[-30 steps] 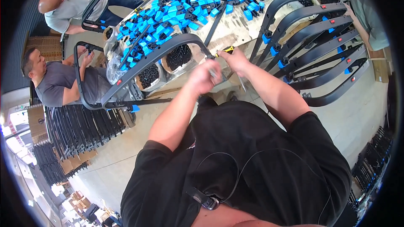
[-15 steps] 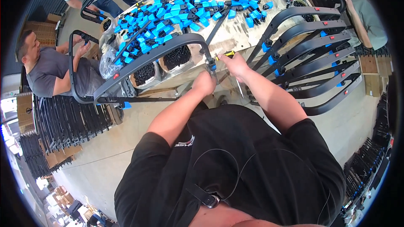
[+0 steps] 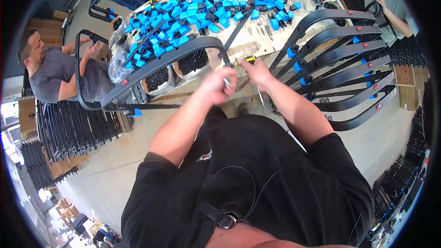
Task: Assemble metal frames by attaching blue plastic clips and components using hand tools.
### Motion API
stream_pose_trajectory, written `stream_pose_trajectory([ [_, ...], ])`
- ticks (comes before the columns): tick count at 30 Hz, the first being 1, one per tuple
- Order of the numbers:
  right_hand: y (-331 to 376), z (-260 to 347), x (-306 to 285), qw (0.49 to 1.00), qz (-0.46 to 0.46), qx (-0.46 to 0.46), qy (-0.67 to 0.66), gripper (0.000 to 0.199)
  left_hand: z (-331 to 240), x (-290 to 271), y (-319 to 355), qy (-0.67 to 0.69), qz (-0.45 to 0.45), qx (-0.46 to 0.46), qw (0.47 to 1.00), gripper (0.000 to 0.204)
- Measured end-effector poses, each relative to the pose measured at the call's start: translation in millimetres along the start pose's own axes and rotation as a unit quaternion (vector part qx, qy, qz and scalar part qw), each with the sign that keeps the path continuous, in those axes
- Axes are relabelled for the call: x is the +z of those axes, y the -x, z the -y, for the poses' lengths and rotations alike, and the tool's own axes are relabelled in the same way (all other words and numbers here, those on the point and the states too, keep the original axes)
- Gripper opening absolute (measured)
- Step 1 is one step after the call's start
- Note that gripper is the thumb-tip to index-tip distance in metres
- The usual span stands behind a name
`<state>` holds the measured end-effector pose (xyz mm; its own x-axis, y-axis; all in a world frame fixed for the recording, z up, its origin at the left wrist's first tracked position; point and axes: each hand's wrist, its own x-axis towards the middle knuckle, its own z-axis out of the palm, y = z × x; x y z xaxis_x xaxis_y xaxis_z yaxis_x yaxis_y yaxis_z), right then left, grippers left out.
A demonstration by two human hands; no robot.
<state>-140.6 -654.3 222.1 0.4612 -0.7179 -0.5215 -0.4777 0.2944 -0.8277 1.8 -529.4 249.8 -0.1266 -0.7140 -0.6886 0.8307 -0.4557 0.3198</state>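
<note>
My left hand [image 3: 219, 86] is closed, with a shiny metal piece [image 3: 227, 82] showing at its fingers; its kind cannot be made out. It is at the near end of a curved black frame [image 3: 165, 60] with a red mark, hiding that end. Just right of it, my right hand [image 3: 257, 73] closes on a yellow-and-black screwdriver [image 3: 249, 59], its handle between thumb and forefinger, pointing toward the frame's end. A thin pale rod [image 3: 261, 97] sticks out below this hand; whether it belongs to the same tool is unclear.
Blue-and-black plastic parts [image 3: 197, 11] heap on the wooden table [image 3: 257, 34]. Boxes of small black parts [image 3: 193, 62] stand at its near edge. Several curved frames [image 3: 342, 34] lean at the right. A co-worker [image 3: 59, 64] handles a frame at left; others stand at back left and right.
My left hand has risen slightly at the frame's end, turning so that the metal piece shows and the blue part there is covered. My right hand has hardly moved.
</note>
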Motion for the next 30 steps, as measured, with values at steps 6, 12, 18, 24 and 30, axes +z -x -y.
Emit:
stream_pose_trajectory([
  [6,-0.4,-5.0,3.1,0.999,0.035,-0.009,0.006,0.034,74.9,-56.2,-50.3,-0.682,-0.265,0.316,0.603,0.029],
  [12,-13.0,-20.4,5.8,0.998,-0.052,-0.029,-0.013,0.037,-0.8,-20.4,-7.8,-0.035,0.039,-0.019,0.998,0.029],
  [18,-6.5,-14.6,2.3,0.999,0.025,-0.042,-0.011,0.032,65.1,-28.3,-31.7,-0.605,-0.222,0.283,0.71,0.026],
  [24,-14.4,-23.3,5.5,0.996,0.016,-0.07,-0.055,0.031,19.0,3.2,-5.6,-0.372,-0.148,0.018,0.916,0.021],
  [30,-43.0,-112.3,0.4,0.991,0.088,-0.096,-0.004,0.044,67.8,-20.7,-38.9,-0.625,-0.274,0.26,0.683,0.025],
])
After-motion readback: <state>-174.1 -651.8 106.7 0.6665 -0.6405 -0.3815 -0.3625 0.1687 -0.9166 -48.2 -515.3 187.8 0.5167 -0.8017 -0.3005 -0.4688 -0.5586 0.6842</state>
